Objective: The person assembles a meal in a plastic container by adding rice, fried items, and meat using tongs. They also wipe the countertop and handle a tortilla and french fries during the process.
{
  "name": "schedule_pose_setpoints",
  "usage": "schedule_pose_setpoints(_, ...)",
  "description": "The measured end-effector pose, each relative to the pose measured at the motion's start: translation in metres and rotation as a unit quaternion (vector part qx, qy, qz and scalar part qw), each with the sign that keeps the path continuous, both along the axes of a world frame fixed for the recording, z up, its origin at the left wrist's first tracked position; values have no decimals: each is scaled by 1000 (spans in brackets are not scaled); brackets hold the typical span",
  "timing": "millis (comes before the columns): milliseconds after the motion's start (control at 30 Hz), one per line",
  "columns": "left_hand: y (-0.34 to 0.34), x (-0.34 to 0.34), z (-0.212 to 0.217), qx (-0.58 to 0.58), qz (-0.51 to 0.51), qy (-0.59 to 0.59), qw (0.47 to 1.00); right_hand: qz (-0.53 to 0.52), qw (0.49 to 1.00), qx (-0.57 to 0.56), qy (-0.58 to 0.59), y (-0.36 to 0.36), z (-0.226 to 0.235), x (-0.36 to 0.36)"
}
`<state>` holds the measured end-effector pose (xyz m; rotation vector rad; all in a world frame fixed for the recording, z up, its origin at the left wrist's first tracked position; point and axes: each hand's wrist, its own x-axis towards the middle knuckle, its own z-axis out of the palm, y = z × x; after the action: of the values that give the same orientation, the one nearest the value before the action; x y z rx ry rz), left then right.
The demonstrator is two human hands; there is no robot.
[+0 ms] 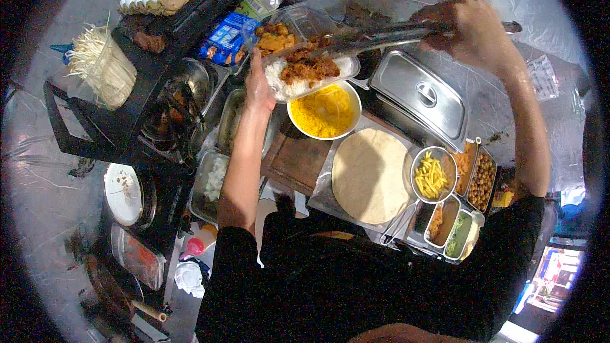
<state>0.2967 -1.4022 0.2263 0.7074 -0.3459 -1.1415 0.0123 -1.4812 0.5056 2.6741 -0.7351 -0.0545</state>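
My left hand [259, 86] grips the near end of a clear plastic container [293, 93], which is slightly tilted. In it lie white rice [275, 76] and browned, saucy meat pieces [308, 71]. My right hand [467, 32] is closed round the handle of long metal tongs [394, 33], reaching leftward over the container; their tips are blurred at the meat. Just below the container stands a white bowl [293, 117] of yellow rice [330, 114]. Behind it, another clear container [311, 20] holds orange-brown chicken-like pieces [274, 37].
A round flatbread [368, 174] lies right of a wooden board [295, 159]. Beside it are a strainer of fries [432, 176], chickpeas [481, 181], green sauce [459, 236] and a lidded steel pan [419, 92]. At left stand a black rack [82, 117], skewers [111, 70] and a blue packet [227, 38].
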Motion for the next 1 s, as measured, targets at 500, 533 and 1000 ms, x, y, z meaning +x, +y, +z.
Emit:
schedule_pose_setpoints(500, 5, -11, 15, -4, 34, -28, 999, -4, 999, 14, 41, 2, -35, 11)
schedule_pose_setpoints(533, 4, -12, 15, 1, 41, -40, 998, -1, 999, 21, 37, 7, -37, 14)
schedule_pose_setpoints(1000, 2, 6, -2, 30, 58, -9, 998, -47, 986, 119, -106, -44, -27, -29)
